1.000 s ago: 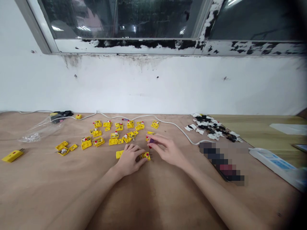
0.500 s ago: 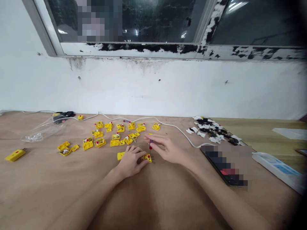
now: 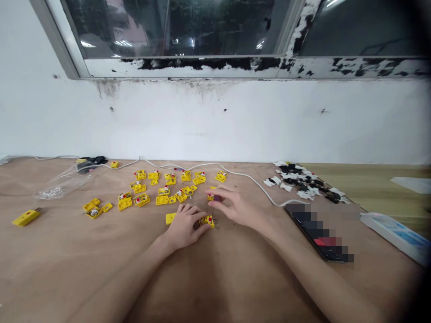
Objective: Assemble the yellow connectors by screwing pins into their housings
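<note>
My left hand (image 3: 184, 228) lies closed over a yellow plug housing (image 3: 209, 220), pressing it to the table. Metal pins stick out of its right end, and a red part shows on it. Most of the housing is hidden under the fingers; a yellow piece (image 3: 170, 218) shows at the other side of the hand. Just above the pin end, my right hand (image 3: 234, 205) pinches a small screwdriver (image 3: 217, 198) by its dark red-purple handle. Its thin shaft points down and slightly left toward the housing; whether the tip touches is too small to tell.
Several opened yellow housings (image 3: 141, 200) with inner parts lie beyond my hands. A closed yellow plug (image 3: 27, 217) lies far left, near a clear plastic bag (image 3: 54, 192). To the right are black-and-white scraps (image 3: 305, 184), a phone (image 3: 313, 233), a power strip (image 3: 397, 235) and a white cable (image 3: 249, 181).
My right hand has lifted slightly, and the screwdriver has gone from upright over the housing to tilted and higher. My left hand stays on the housing. The view has shifted a little.
</note>
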### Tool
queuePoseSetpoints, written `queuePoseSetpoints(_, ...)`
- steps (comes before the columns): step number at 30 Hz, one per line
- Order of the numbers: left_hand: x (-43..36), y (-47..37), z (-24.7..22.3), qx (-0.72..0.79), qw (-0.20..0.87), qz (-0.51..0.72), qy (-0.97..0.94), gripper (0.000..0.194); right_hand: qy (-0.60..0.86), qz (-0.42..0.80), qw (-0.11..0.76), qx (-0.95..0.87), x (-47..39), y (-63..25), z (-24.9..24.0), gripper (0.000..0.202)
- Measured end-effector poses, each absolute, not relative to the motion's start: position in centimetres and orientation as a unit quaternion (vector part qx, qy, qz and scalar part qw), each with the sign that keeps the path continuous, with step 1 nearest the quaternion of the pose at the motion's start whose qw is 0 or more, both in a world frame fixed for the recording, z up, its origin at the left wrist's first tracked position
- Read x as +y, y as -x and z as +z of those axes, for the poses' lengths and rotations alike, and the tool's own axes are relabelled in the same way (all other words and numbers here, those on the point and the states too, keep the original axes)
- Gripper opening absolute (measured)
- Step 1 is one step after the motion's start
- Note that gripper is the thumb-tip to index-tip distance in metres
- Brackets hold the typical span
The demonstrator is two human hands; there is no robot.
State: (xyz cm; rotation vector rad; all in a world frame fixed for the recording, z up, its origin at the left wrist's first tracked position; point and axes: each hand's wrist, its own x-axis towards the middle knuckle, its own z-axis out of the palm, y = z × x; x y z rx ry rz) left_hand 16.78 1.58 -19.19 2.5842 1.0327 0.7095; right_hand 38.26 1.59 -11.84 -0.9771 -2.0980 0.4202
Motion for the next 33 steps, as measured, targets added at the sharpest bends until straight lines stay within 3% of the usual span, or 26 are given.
queuePoseSetpoints(3,1.53,-16.79,-19.23,0.357,0.133,0.245,-0.892,0.028,0.372,0.233,0.356,-0.825,1.61,-38.38,-11.89,0.036)
queuePoseSetpoints(5,1.49,-16.80,-19.22,0.358,0.132,0.246,-0.891,0.028,0.388,0.254,0.368,-0.806,1.62,-38.38,-12.05,0.029)
queuePoseSetpoints(7,1.46,-16.80,-19.17,0.358,0.132,0.245,-0.891,0.028,0.403,0.219,0.393,-0.797,1.61,-38.32,-12.19,0.021)
queuePoseSetpoints(10,1.44,-16.81,-19.09,0.358,0.132,0.245,-0.891,0.028,0.379,0.182,0.389,-0.820,1.55,-38.31,-12.14,0.027)
queuePoseSetpoints(14,1.43,-16.83,-19.03,0.357,0.133,0.247,-0.891,0.028,0.368,0.281,0.362,-0.809,1.53,-38.50,-12.05,0.030)
queuePoseSetpoints(17,1.42,-16.82,-19.01,0.360,0.134,0.247,-0.890,0.027,0.391,0.216,0.364,-0.817,1.57,-38.74,-12.14,0.015)
queuePoseSetpoints(20,1.40,-16.80,-18.99,0.362,0.133,0.247,-0.889,0.027,0.385,0.143,0.344,-0.845,1.51,-39.02,-11.90,0.016)
queuePoseSetpoints(23,1.38,-16.81,-19.01,0.360,0.131,0.246,-0.890,0.027,0.369,0.188,0.327,-0.850,1.42,-39.10,-11.55,0.029)
queuePoseSetpoints(28,1.43,-16.78,-19.08,0.360,0.131,0.242,-0.891,0.028,0.402,0.147,0.342,-0.836,1.43,-38.80,-11.56,0.013)
queuePoseSetpoints(30,1.47,-16.75,-19.09,0.360,0.131,0.241,-0.892,0.029,0.414,0.122,0.332,-0.839,1.38,-38.84,-11.54,0.016)
queuePoseSetpoints(33,1.51,-16.74,-19.10,0.358,0.128,0.243,-0.893,0.028,0.392,0.182,0.314,-0.845,1.26,-39.06,-11.52,0.035)
